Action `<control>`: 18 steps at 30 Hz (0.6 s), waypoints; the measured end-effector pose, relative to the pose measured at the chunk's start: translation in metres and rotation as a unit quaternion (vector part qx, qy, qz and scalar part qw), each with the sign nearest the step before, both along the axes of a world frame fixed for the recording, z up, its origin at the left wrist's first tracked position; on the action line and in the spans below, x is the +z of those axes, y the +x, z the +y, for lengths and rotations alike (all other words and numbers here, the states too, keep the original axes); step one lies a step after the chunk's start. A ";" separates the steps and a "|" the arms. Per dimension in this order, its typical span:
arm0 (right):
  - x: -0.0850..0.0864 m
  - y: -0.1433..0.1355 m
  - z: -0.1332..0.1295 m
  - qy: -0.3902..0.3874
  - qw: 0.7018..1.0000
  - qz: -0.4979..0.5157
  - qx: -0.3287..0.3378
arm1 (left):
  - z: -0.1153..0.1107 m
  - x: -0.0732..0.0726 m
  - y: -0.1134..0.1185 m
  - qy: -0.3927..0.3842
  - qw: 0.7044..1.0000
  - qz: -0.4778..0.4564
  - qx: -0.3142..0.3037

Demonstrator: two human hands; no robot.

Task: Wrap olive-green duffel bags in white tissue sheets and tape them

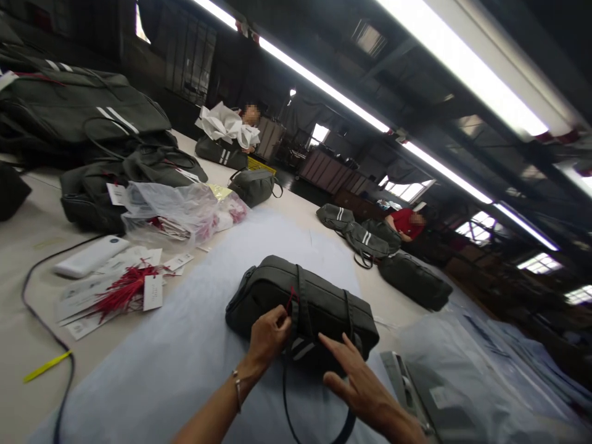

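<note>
Pinching red cord (pixel 291 298), left hand (pixel 269 334) curled

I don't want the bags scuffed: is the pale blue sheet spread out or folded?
Spread out. The sheet lies broad and mostly smooth over the table, under the dark bag and reaching well past it.

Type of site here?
Probably a bag factory's finishing or packing area: near-identical dark bags along the long table, a bunch of tags on red strings beside the pale cloth, and rows of tube lights overhead.
</note>
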State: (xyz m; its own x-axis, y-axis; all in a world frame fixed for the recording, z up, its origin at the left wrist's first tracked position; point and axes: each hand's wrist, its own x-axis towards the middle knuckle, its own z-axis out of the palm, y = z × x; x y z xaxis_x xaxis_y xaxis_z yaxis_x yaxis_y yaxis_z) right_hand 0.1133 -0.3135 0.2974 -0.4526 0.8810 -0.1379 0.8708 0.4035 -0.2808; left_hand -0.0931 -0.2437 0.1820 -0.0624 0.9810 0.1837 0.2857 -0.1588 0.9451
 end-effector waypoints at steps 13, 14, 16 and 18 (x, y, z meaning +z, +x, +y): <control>-0.022 -0.011 -0.065 -0.056 0.997 -0.052 0.018 | 0.016 0.040 -0.042 -0.025 0.992 -0.111 -0.046; -0.030 -0.011 -0.065 -0.062 0.995 -0.077 0.019 | 0.016 0.048 -0.043 -0.016 0.995 -0.096 -0.038; -0.042 -0.006 -0.065 -0.071 0.990 -0.119 0.015 | 0.013 0.061 -0.046 0.000 0.998 -0.059 -0.028; -0.043 0.000 -0.067 -0.079 0.987 -0.141 0.006 | 0.009 0.068 -0.053 0.008 0.999 -0.021 -0.033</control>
State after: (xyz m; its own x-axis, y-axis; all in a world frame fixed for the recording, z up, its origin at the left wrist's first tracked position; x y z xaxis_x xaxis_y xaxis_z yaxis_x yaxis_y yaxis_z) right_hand 0.1136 -0.3809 0.2540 -0.3873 0.8328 -0.3954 0.9185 0.3855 -0.0877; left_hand -0.1458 -0.2347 0.2505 -0.0053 0.9801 0.1986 0.2341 -0.1919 0.9531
